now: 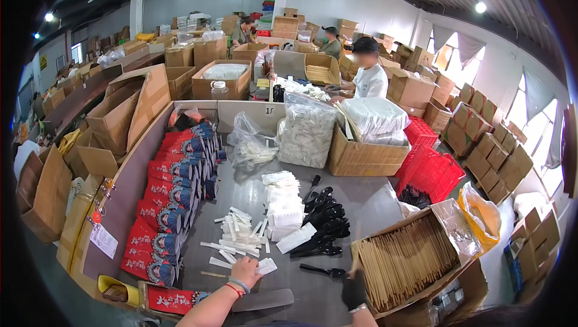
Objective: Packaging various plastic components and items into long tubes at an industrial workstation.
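Observation:
My left hand [245, 273], bare with a bracelet and a band at the wrist, pinches a small white paper packet [267, 265] over the grey table. My right hand [354, 291] wears a black glove, and its fingers are closed around a pair of wooden chopsticks [356, 244] pointing up, slightly blurred. Beside the glove lies a black plastic spoon [323, 270], its end close to the fingers. Narrow white packets [241, 231] are scattered beyond my left hand. Flat white packets [284, 206] form a stack next to a heap of black plastic spoons [328, 215].
Rows of red and blue printed pouches [159, 219] line the left side. A carton of wooden chopsticks [409, 261] stands at the right. Plastic bags [307, 131] and another carton [367, 155] sit at the back, near red crates [430, 173]. A person in white [368, 80] works beyond.

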The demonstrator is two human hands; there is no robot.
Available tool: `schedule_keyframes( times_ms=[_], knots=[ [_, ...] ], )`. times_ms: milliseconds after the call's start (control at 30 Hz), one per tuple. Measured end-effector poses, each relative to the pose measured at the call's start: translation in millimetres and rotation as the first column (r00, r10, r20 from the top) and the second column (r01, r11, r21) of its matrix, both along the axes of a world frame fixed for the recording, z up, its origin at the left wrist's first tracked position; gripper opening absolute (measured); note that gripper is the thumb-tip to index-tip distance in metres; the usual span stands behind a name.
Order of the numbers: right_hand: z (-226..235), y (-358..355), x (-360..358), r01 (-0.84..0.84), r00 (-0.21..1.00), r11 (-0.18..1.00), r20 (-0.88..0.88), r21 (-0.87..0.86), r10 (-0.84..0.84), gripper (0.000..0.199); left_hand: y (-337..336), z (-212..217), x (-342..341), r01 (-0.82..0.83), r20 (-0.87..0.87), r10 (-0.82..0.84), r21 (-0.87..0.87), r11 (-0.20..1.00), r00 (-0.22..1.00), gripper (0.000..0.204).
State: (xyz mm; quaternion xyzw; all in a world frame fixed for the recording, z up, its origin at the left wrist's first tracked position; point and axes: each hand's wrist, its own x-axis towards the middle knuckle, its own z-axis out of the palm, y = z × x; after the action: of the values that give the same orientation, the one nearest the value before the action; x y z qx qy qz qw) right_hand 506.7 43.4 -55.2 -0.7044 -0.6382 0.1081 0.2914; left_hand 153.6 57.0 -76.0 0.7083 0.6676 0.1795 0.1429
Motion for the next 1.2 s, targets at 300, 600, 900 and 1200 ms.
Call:
schedule_keyframes(
  times_ms=[300,600,900,1200],
  knots=[
    [22.2,29.8,-43.5,-0.037,0.957,0.854,0.227,-0.519,0.18,0.028,-1.4,-25.6,-1.3,0.1,-0.014,-0.1,0.052,0.994,0.995,0.035],
    [8.7,31.8,-32.0,-0.263,0.935,0.921,0.161,-0.288,0.317,0.028,-9.0,-8.8,5.3,0.103,0.17,-0.111,0.056,0.993,0.979,0.027],
    [-14.6,46.4,-25.7,-0.312,0.889,0.947,0.328,-0.078,0.32,0.02,-31.6,47.4,6.4,0.052,0.434,-0.072,0.058,0.997,0.898,0.033],
    [4.6,38.0,-28.3,-0.341,0.881,0.935,0.314,-0.098,0.355,0.013,-120.1,40.3,-6.8,0.164,0.026,-0.164,-0.033,0.986,0.986,0.032]
  ],
)
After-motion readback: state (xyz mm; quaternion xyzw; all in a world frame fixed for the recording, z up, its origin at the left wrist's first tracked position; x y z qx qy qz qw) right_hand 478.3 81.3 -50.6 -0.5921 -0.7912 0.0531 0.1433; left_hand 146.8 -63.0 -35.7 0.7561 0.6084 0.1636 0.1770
